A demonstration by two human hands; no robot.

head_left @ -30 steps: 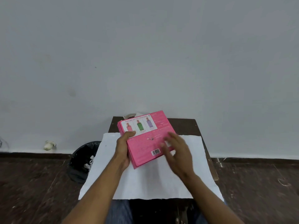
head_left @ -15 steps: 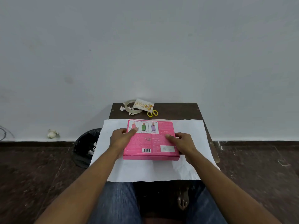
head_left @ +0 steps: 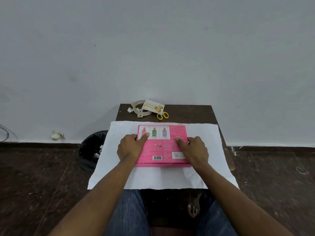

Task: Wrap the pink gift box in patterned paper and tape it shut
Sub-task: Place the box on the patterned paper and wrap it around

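Gripping pink gift box [head_left: 162, 147] by its sides, left hand [head_left: 130, 148] and right hand [head_left: 194, 150]; flat on white paper [head_left: 201, 133].

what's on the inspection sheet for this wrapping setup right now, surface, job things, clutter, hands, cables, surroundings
surface: small dark wooden table, mostly covered by the paper.
job's things: pink gift box lies flat, printed side up, on the white paper sheet; tape roll and yellow scissors at the far edge.
clutter: birthday card on the scissors; paper scraps by the tape.
hands: left hand and right hand hold the box's sides.
cables: wire on the floor, far left.
surroundings: plain wall, black bin left of the table, dark floor.
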